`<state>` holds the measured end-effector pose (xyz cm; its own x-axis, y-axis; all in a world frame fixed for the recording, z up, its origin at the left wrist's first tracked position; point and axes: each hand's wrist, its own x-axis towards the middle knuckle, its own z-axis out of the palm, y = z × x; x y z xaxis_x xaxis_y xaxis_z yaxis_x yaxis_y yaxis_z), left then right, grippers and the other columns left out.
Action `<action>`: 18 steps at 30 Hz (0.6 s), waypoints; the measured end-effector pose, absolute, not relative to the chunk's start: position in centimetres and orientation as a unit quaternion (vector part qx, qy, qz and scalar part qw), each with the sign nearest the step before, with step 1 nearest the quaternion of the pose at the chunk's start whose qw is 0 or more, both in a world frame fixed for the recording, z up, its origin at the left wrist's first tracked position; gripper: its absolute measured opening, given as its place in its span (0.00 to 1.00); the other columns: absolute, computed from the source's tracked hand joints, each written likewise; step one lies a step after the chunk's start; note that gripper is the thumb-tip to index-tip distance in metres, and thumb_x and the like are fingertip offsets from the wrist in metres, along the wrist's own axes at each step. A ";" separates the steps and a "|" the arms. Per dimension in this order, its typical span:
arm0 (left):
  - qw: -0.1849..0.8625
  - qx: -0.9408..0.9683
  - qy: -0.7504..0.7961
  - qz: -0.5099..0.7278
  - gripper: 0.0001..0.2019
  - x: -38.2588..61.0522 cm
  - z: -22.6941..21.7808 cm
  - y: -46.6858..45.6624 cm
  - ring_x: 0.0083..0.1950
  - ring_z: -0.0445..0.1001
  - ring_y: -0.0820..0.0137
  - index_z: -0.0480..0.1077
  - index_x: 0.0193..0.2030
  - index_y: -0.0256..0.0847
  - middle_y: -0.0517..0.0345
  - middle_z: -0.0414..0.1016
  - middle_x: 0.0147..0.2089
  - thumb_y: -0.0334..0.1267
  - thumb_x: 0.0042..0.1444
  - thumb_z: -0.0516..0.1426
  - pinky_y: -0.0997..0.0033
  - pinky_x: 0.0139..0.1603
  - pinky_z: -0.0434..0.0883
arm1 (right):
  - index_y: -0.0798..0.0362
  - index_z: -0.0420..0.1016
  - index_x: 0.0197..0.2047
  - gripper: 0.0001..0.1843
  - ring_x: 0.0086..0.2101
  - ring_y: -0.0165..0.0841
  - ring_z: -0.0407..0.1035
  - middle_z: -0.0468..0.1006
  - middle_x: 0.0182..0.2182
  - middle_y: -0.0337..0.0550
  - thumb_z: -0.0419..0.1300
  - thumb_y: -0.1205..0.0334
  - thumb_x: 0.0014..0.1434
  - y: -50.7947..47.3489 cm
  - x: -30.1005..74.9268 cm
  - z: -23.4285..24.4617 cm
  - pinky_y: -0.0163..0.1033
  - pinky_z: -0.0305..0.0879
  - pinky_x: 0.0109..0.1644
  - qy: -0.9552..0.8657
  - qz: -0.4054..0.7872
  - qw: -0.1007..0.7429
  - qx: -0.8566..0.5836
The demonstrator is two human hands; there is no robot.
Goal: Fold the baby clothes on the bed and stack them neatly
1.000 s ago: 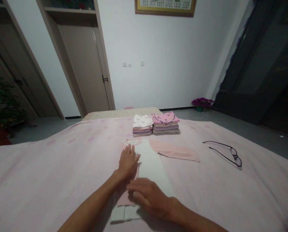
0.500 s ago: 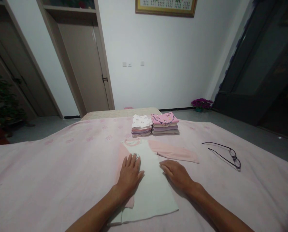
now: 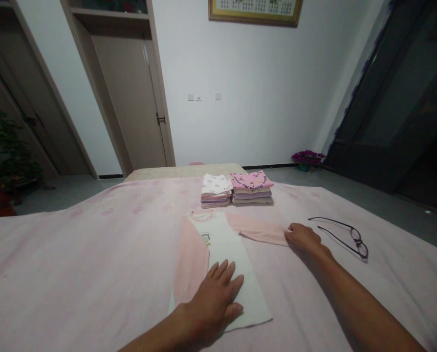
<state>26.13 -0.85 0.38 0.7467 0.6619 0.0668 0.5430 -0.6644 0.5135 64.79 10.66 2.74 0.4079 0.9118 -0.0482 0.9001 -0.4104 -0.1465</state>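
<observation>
A long-sleeved shirt (image 3: 233, 244) lies flat in front of me, with a white body, pink sleeves and a small print on the chest. Its left sleeve is laid inward over the body, while the right sleeve stretches out to the side. My left hand (image 3: 218, 298) rests on the lower body of the shirt, fingers spread. At the end of the outstretched sleeve, my right hand (image 3: 303, 238) is closed on the cuff. Part of the lower left hem is hidden under my left forearm.
Two stacks of folded clothes, a white-topped one (image 3: 216, 188) and a pink-topped one (image 3: 251, 183), stand beyond the collar. Black-framed glasses (image 3: 357, 239) lie to the right. Everything rests on a pale pink sheet (image 3: 94, 274).
My right hand has moved from the shirt's side out to the right cuff and closed on it. My left hand has slid from the chest down towards the hem.
</observation>
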 end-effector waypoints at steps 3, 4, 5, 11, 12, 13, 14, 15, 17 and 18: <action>0.324 0.831 0.379 0.246 0.27 26.0 0.0 0.9 0.72 0.57 0.57 0.61 0.69 0.45 0.46 0.59 0.72 0.43 0.63 0.55 0.50 0.72 0.55 | 0.55 0.76 0.36 0.12 0.40 0.44 0.72 0.78 0.37 0.54 0.58 0.55 0.54 11.1 63.1 4.8 0.42 0.64 0.38 -0.556 0.113 0.148 -0.810; 0.355 0.795 0.396 0.291 0.27 26.1 0.1 1.7 0.70 0.61 0.57 0.62 0.68 0.44 0.44 0.62 0.70 0.42 0.62 0.56 0.52 0.71 0.58 | 0.56 0.75 0.35 0.12 0.37 0.42 0.72 0.78 0.34 0.51 0.59 0.55 0.53 11.4 62.0 5.5 0.40 0.63 0.36 -0.564 0.140 0.195 -0.790; 0.388 0.757 0.408 0.330 0.29 26.4 0.4 2.5 0.69 0.63 0.57 0.62 0.68 0.43 0.43 0.63 0.69 0.41 0.60 0.58 0.52 0.70 0.60 | 0.56 0.74 0.36 0.12 0.35 0.40 0.72 0.78 0.32 0.49 0.59 0.57 0.52 11.6 60.7 6.2 0.38 0.63 0.33 -0.569 0.182 0.241 -0.765; 0.565 0.580 0.391 0.437 0.45 29.8 3.8 6.0 0.69 0.62 0.49 0.56 0.71 0.38 0.35 0.57 0.71 0.46 0.48 0.68 0.51 0.65 0.65 | 0.57 0.74 0.39 0.13 0.25 0.30 0.67 0.75 0.27 0.39 0.60 0.61 0.49 11.9 49.2 8.8 0.31 0.61 0.26 -0.620 0.378 0.376 -0.576; 0.571 0.563 0.385 0.457 0.44 30.3 4.2 6.3 0.67 0.64 0.50 0.57 0.70 0.38 0.36 0.60 0.70 0.45 0.48 0.68 0.54 0.63 0.67 | 0.57 0.74 0.39 0.13 0.26 0.29 0.67 0.76 0.28 0.39 0.61 0.59 0.49 11.6 47.3 9.0 0.31 0.62 0.27 -0.630 0.423 0.394 -0.519; 0.573 0.543 0.382 0.481 0.42 30.8 4.5 6.6 0.64 0.68 0.53 0.59 0.68 0.39 0.38 0.65 0.67 0.43 0.48 0.68 0.57 0.61 0.70 | 0.56 0.74 0.39 0.15 0.27 0.29 0.68 0.76 0.29 0.39 0.62 0.58 0.49 11.3 45.7 9.2 0.31 0.63 0.28 -0.635 0.465 0.397 -0.473; 0.577 0.511 0.386 0.507 0.38 31.0 4.7 6.9 0.60 0.72 0.56 0.62 0.65 0.39 0.41 0.70 0.63 0.42 0.48 0.68 0.61 0.58 0.72 | 0.56 0.75 0.39 0.16 0.28 0.29 0.68 0.76 0.29 0.39 0.64 0.55 0.49 11.1 44.5 9.3 0.31 0.64 0.29 -0.638 0.496 0.395 -0.437; 0.585 0.469 0.395 0.530 0.33 31.1 4.8 7.2 0.55 0.76 0.59 0.66 0.62 0.38 0.43 0.75 0.58 0.40 0.49 0.68 0.65 0.53 0.74 | 0.55 0.75 0.41 0.18 0.29 0.29 0.69 0.77 0.31 0.40 0.64 0.52 0.51 10.9 43.7 9.3 0.31 0.65 0.30 -0.629 0.525 0.400 -0.411; 0.609 0.379 0.424 0.552 0.22 30.6 4.7 7.9 0.45 0.80 0.65 0.71 0.53 0.36 0.46 0.79 0.48 0.38 0.51 0.67 0.72 0.42 0.77 | 0.54 0.74 0.46 0.22 0.31 0.31 0.72 0.78 0.34 0.43 0.62 0.47 0.55 11.0 43.3 8.8 0.35 0.70 0.33 -0.590 0.563 0.422 -0.397; 0.620 0.343 0.435 0.556 0.17 30.0 4.6 8.3 0.40 0.80 0.68 0.72 0.49 0.35 0.48 0.80 0.44 0.37 0.53 0.65 0.75 0.37 0.77 | 0.54 0.72 0.49 0.23 0.33 0.32 0.73 0.78 0.36 0.45 0.59 0.45 0.58 11.2 43.7 8.4 0.37 0.72 0.35 -0.564 0.567 0.442 -0.406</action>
